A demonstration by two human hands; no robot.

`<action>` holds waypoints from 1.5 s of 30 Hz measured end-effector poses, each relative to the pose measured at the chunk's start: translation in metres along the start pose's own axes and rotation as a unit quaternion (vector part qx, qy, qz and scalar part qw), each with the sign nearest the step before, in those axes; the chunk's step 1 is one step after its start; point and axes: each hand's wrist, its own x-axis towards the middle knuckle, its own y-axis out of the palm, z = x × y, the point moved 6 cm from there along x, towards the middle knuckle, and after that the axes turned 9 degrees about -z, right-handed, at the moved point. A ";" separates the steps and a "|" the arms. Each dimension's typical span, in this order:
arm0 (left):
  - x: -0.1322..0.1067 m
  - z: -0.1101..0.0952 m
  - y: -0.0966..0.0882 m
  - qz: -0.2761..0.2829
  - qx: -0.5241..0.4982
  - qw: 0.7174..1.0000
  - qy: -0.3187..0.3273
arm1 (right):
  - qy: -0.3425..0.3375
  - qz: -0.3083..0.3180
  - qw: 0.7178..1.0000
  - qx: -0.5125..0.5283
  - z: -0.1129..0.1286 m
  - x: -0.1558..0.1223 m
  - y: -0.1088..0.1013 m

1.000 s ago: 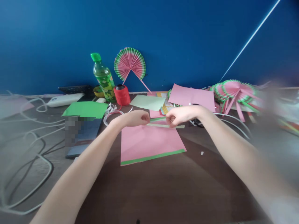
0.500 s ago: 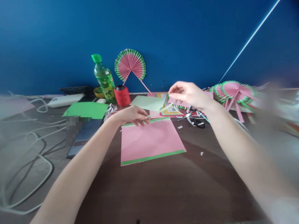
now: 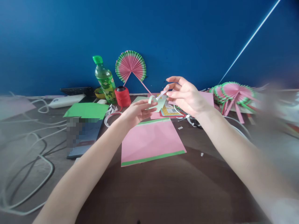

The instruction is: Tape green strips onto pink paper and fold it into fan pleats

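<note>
My left hand [image 3: 139, 112] holds a pale green paper strip [image 3: 150, 100] between its fingers, and the strip curls upward. A short white strip [image 3: 162, 93] sits at the fingertips of my right hand [image 3: 185, 95], whose other fingers are spread. Both hands are raised above the far edge of a pink paper sheet [image 3: 151, 138]. That sheet lies flat, with a green strip [image 3: 153, 158] along its near edge and another green strip [image 3: 161, 120], partly hidden, along its far edge. Behind the hands lies a pale green sheet [image 3: 161, 105].
A pink and green folded fan [image 3: 130, 66] leans against the wall, with several more fans [image 3: 235, 91] at right. A green bottle [image 3: 104, 79], a red cylinder [image 3: 122, 97], a green sheet [image 3: 86, 111] and a dark phone-like device [image 3: 87, 141] stand or lie at left, near white cables [image 3: 50, 163].
The pale strip stretched between both hands earlier; now it curls up from my left hand, and a white strip shows at my right fingertips. My left hand has risen slightly.
</note>
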 end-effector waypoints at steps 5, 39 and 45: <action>0.000 0.008 0.004 -0.011 0.010 1.000 0.001 | -0.009 0.011 1.000 -0.009 -0.002 -0.002 0.005; -0.006 0.016 0.025 0.031 -0.097 0.994 -0.045 | -0.107 0.059 0.982 -0.143 -0.020 -0.008 0.024; -0.007 0.016 0.026 0.042 -0.095 0.993 -0.049 | -0.111 0.063 0.982 -0.139 -0.020 -0.009 0.024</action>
